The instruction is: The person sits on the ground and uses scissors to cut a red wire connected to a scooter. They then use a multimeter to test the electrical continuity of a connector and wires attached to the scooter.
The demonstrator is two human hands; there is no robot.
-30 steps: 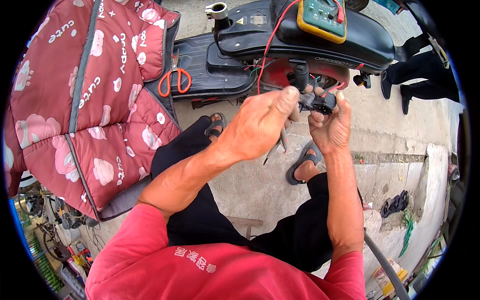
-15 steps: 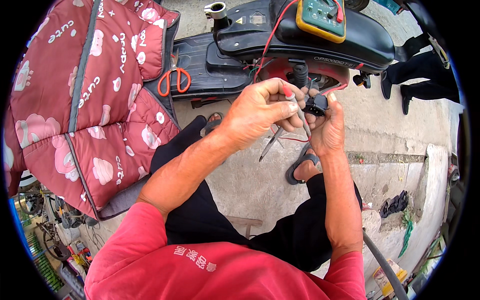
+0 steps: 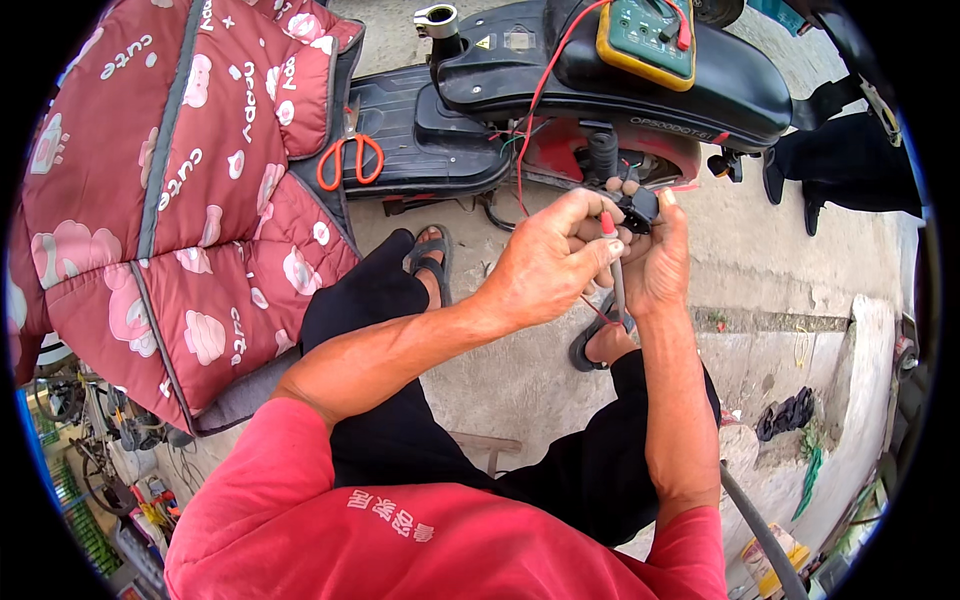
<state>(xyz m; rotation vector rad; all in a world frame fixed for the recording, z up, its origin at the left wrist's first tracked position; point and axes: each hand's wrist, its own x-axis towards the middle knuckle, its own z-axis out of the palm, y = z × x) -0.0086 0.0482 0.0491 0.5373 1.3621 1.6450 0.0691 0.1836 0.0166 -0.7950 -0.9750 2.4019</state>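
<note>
My left hand (image 3: 560,260) pinches a test probe (image 3: 609,226) with a red collar and a grey shaft, which points down toward my right palm. A small black connector (image 3: 637,208) sits in the fingers of my right hand (image 3: 662,262), with my thumb along its right side. The two hands are close together, and my left fingertips hide part of the connector. A red lead (image 3: 540,90) runs up from beside my hands to a green multimeter (image 3: 650,42) with a yellow edge, lying on the scooter's black seat.
The black electric scooter (image 3: 610,95) stands just ahead. On its footboard lie orange-handled scissors (image 3: 350,160). A padded maroon cover (image 3: 150,200) hangs at the left. Another person's dark-trousered legs (image 3: 835,160) are at the right. A low concrete ledge (image 3: 780,350) is at lower right.
My left hand has moved slightly down and right, and the probe now stands more upright. The dark second probe that stuck out below the hand no longer shows. My right hand still holds the connector.
</note>
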